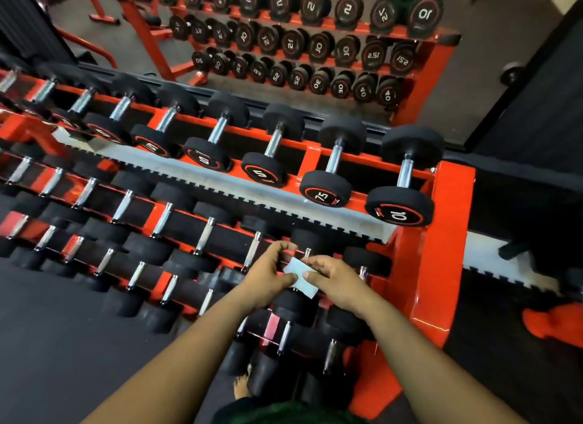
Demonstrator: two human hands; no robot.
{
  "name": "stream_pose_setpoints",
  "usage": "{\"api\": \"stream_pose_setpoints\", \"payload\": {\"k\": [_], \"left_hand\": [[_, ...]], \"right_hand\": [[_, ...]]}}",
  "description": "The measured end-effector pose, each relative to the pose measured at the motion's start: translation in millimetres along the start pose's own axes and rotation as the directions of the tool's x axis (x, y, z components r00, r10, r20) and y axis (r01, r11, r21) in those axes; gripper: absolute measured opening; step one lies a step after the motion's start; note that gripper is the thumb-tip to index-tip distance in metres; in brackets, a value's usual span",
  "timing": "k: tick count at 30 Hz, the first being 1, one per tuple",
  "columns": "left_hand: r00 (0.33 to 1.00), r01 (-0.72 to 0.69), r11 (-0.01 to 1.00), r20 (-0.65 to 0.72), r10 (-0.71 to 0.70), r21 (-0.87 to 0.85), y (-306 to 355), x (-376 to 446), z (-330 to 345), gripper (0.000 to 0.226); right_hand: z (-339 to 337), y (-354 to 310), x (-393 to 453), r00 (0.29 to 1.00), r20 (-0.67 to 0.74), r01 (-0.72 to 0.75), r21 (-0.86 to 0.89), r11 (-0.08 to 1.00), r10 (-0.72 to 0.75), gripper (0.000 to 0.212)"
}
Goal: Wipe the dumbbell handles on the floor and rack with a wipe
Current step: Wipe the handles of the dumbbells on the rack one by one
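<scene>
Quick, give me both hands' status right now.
Left hand: pinching the left edge of the wipe.
Right hand: pinching the same wipe's right side.

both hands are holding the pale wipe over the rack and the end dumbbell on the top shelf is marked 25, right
Not quite. In the head view the black round-headed dumbbell at the right end of the red steel rack's top shelf is marked 10, not 25. The rest stands: the left hand and right hand both pinch the pale rectangular wipe.
</scene>
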State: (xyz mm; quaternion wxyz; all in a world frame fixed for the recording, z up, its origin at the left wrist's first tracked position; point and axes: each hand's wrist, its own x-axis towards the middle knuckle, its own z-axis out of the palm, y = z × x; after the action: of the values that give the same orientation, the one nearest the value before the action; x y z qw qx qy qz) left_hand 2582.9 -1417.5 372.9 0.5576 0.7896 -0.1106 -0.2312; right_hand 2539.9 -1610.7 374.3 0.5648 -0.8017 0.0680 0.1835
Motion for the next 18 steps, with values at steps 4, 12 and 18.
{"api": "stream_pose_setpoints", "payload": {"k": [4, 12, 18], "left_hand": [[0.997, 0.032, 0.997, 0.065, -0.036, 0.068, -27.2, 23.8, -23.5, 0.058], [0.985, 0.168, 0.984, 0.029, -0.169, 0.052, -129.7, 50.5, -17.8, 0.037], [0.975, 0.218, 0.947, -0.019, -0.220, 0.236, -193.8, 64.0, 21.3, 0.067]], "right_hand": [[32.0, 13.5, 27.5, 0.993, -0.038, -0.117, -0.031, 0.993, 0.116, 0.025], [85.4, 58.3, 71.6, 0.888, -0.204, -0.386, 0.160, 0.909, 0.413, 0.025], [90.0, 169.6, 121.4, 0.751, -0.386, -0.445, 0.305, 0.842, 0.537, 0.020]]}}
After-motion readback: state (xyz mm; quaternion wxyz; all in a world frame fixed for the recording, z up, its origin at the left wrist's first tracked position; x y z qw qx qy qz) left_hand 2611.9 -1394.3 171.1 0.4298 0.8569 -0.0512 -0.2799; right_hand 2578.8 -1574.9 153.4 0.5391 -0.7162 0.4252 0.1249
